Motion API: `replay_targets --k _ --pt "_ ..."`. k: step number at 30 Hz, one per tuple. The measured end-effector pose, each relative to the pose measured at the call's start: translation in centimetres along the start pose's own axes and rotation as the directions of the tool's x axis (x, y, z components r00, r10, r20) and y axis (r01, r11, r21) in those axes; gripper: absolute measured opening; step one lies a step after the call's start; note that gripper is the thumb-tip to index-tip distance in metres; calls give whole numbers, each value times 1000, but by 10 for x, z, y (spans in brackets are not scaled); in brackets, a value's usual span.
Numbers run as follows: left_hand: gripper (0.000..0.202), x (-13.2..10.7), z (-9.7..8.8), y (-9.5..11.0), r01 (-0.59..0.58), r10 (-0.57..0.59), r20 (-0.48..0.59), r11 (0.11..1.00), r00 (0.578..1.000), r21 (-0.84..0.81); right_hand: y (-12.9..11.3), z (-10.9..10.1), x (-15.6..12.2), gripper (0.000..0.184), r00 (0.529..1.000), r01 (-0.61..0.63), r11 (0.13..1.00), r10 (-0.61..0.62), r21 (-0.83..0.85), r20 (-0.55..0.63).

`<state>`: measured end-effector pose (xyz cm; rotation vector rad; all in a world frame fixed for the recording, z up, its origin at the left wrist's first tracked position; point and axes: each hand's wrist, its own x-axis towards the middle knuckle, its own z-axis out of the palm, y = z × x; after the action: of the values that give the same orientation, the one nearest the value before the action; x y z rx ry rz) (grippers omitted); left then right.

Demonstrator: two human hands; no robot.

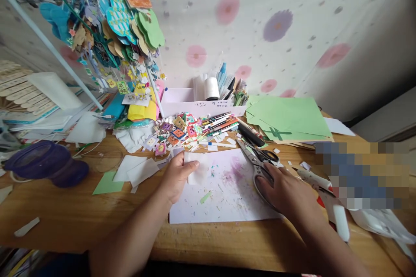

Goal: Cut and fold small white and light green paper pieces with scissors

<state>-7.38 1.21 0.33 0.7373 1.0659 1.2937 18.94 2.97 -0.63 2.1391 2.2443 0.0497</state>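
Note:
My left hand [180,177] pinches a small white piece of paper [196,169] between thumb and fingers, over the left part of a white sheet. That sheet [224,207] lies flat on the wooden table and bears pink and teal marks, small scraps and a green paper strip [206,197]. On its right side, my right hand [282,186] has its fingers in the handles of grey-handled scissors [256,162]. Their blades point up and to the left, apart from the paper in my left hand. A second pair of scissors with black handles [268,155] lies just behind.
Small painted paper squares [178,133] and several pens [221,124] lie behind the sheet. Green card [289,114] is at back right, a purple container [53,164] at left. Paper ornaments [120,17] hang from a rack. A white box [201,108] stands against the patterned curtain.

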Motion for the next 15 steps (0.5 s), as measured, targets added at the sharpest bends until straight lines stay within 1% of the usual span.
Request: replay_targets --k 4,6,8,9,10,11,12,13,14,15 --pt "29 0 0 -2 -20 20 10 1000 1000 -10 10 7 1 48 995 67 998 -67 -11 -78" --pt "25 0 0 -1 -28 28 11 999 1000 -17 13 7 2 46 985 96 995 -95 2 -142" --pt "21 0 1 0 -50 50 -12 999 999 -20 10 2 2 46 963 133 987 -107 91 -248" --pt "20 0 1 0 -67 67 -27 997 997 -21 5 -2 2 46 947 178 968 -119 178 -297" --pt "20 0 3 0 -79 78 -32 997 996 -22 -3 -7 1 45 936 236 927 -137 291 -324" --pt "21 0 5 -2 -83 83 -26 996 996 -27 -13 -11 0 43 931 302 852 -167 428 -324" --pt "22 0 7 -5 -79 79 -9 996 997 -34 -24 -15 -1 43 934 347 742 -217 573 -284" --pt "24 0 10 -8 -72 72 14 997 997 -42 -37 -17 -1 45 939 338 613 -272 714 -210" --pt "25 0 12 -12 -64 66 43 997 997 -47 -49 -18 -1 47 938 290 479 -313 829 -147" --pt "26 -1 15 -15 -65 68 71 997 995 -45 -60 -17 -1 45 928 234 352 -360 906 -100"
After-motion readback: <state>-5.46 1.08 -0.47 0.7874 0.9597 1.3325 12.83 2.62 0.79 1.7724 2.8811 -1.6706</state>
